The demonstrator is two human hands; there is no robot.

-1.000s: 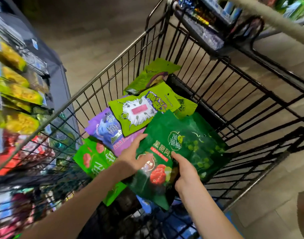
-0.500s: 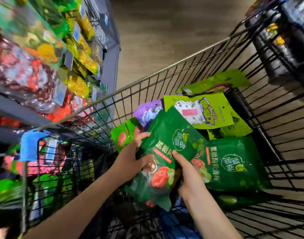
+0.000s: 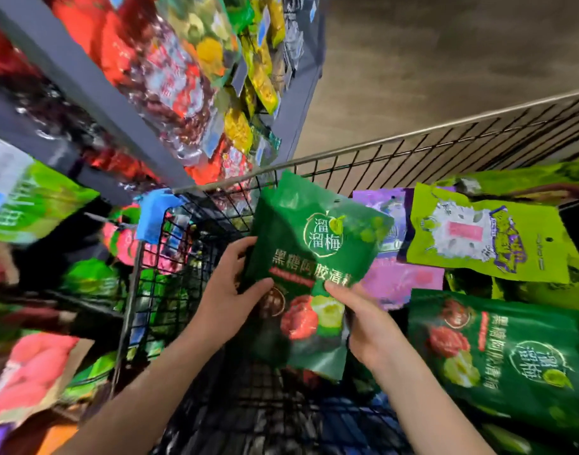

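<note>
The left hand (image 3: 229, 290) and right hand (image 3: 363, 320) pinch a dark green snack bag (image 3: 311, 257) by its sides, thumbs on its front, holding it upright over the cart (image 3: 396, 149). Another green bag (image 3: 511, 353), a purple bag (image 3: 399, 277) and a lime bag (image 3: 485, 238) lie beside it; shelves (image 3: 94, 83) stand left.

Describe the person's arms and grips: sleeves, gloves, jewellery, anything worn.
The left forearm and right forearm are bare up to the picture's lower edge, and no sleeve shows. The left grip is an ungloved hand with no ring, watch or wristband visible. The right grip is likewise ungloved and unadorned. No markings show on either arm.
</note>
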